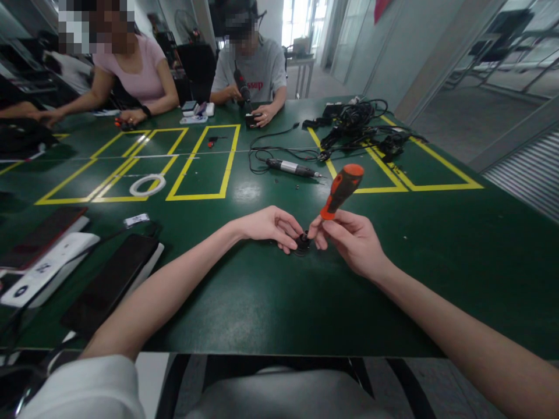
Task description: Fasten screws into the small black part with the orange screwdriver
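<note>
The left hand [267,224] pinches the black part [302,244] on the surface [244,314] while the right hand [356,240] grips the screwdriver [343,189], and good control seems to call for bracing the part flat and guiding the tip (hard to make out) clear of the fingers.

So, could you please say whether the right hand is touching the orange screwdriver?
Touching: the head view shows the right hand gripping the screwdriver near its handle's base.
</note>
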### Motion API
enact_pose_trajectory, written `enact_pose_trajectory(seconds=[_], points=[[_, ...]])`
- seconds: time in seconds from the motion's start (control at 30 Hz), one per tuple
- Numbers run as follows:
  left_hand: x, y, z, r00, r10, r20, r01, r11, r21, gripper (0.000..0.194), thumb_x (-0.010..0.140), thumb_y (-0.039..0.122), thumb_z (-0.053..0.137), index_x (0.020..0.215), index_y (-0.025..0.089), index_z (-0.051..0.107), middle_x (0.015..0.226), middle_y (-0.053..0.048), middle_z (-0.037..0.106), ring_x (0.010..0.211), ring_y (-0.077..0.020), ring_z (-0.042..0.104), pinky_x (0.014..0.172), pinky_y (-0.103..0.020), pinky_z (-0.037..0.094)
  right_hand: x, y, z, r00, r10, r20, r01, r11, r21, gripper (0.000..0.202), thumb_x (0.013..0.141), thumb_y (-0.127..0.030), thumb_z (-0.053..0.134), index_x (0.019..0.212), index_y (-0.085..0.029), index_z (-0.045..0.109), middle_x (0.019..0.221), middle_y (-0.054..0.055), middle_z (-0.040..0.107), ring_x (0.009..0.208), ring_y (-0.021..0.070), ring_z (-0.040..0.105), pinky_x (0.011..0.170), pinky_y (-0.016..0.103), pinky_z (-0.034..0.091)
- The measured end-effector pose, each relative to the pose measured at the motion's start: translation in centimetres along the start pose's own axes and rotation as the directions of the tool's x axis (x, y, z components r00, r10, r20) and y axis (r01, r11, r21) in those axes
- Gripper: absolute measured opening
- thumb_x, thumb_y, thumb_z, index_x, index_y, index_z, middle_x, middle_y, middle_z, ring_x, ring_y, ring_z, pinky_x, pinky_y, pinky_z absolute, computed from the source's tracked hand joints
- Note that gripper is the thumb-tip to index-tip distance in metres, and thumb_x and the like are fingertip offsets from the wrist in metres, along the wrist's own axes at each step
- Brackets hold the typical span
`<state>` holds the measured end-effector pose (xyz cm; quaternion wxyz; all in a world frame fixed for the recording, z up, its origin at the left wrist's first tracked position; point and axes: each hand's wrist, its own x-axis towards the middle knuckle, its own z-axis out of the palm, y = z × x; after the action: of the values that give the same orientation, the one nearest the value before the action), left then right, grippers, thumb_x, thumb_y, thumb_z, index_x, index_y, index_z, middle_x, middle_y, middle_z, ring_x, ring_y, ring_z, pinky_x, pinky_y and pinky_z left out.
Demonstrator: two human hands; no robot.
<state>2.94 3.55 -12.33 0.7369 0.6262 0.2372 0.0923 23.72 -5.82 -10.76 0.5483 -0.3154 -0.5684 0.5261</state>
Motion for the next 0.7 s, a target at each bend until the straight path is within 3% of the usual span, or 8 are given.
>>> enact_pose_trajectory(seconds=[0.2,0.4,0.53,0.7], points=[[-0.16,0.37,-0.25,1.0,0.008,0.023,-0.009,0.997,0.071,0.052,0.065,0.022,0.095,0.112,0.011,0.076,0.088,-0.006,0.08,0.074,-0.0129,0.075,0.077,-0.026,0.06,-0.1,-0.28,0.15,0.999,-0.021,-0.034,0.02,0.999,-0.04,0.031,0.079,-0.045,0.089,0.081,-0.021,0.069,0.071,0.002,0.076,0.056,0.0131,0.063,0.052,0.025,0.053],[-0.06,0.02,-0.3,0.999,0.034,-0.015,-0.033,0.995,0.099,0.062,0.059,0.018,0.096,0.117,0.017,0.075,0.111,-0.007,0.078,0.077,-0.0116,0.075,0.078,-0.026,0.059,-0.05,-0.15,-0.16,1.0,-0.004,-0.026,0.002,0.997,-0.081,0.028,0.084,-0.046,0.084,0.086,-0.019,0.077,0.074,0.003,0.074,0.054,0.0122,0.06,0.055,0.028,0.055],[-0.01,0.02,-0.16,1.0,0.024,-0.018,-0.022,0.991,0.134,0.059,0.059,0.019,0.096,0.114,0.015,0.073,0.098,-0.004,0.078,0.075,-0.0115,0.074,0.073,-0.024,0.057,-0.12,-0.02,0.0,0.999,-0.032,-0.008,0.032,0.999,-0.026,0.029,0.083,-0.047,0.085,0.09,-0.02,0.074,0.072,0.002,0.076,0.054,0.0121,0.062,0.054,0.026,0.054],[0.08,0.03,0.0,0.999,0.027,-0.022,-0.024,0.991,0.131,0.056,0.058,0.02,0.096,0.108,0.014,0.071,0.093,-0.002,0.078,0.071,-0.0108,0.073,0.072,-0.024,0.056,-0.15,-0.42,0.07,0.997,0.008,-0.071,-0.016,0.993,-0.116,0.032,0.075,-0.044,0.091,0.08,-0.02,0.071,0.074,0.003,0.075,0.056,0.0125,0.062,0.055,0.026,0.055]])
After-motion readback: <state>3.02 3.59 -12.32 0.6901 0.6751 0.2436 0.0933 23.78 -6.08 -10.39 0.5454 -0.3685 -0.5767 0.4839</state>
